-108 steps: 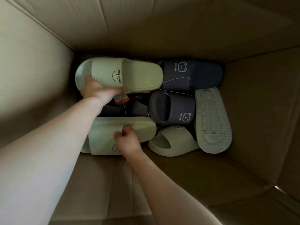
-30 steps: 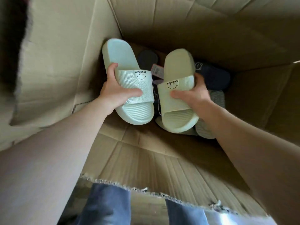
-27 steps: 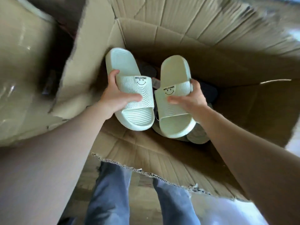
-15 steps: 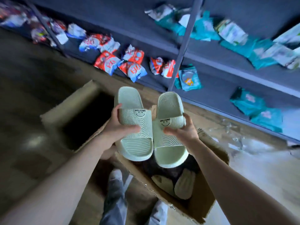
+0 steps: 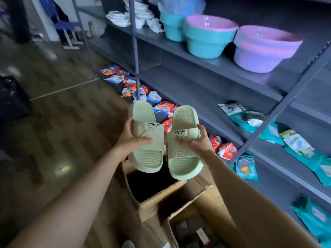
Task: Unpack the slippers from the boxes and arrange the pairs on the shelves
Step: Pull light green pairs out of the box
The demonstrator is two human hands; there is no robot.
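1. Two pale green foam slippers, with ribbed footbeds and woven-textured straps printed "WELCOME" with a smiley: left slipper [image 5: 149, 158] in my left hand [image 5: 132, 139], right slipper [image 5: 183, 164] in my right hand [image 5: 196, 143], fingers [image 5: 201, 129] wrapped round each strap.
2. Since half a second ago the pair has risen higher above the open brown cardboard box [image 5: 157, 202].
3. Grey metal shelves [image 5: 223, 68] ahead carry turquoise and pink plastic basins [image 5: 206, 43] and red-white packets [image 5: 165, 107].

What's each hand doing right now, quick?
Left hand: closed, holding the left slipper.
Right hand: closed, holding the right slipper.
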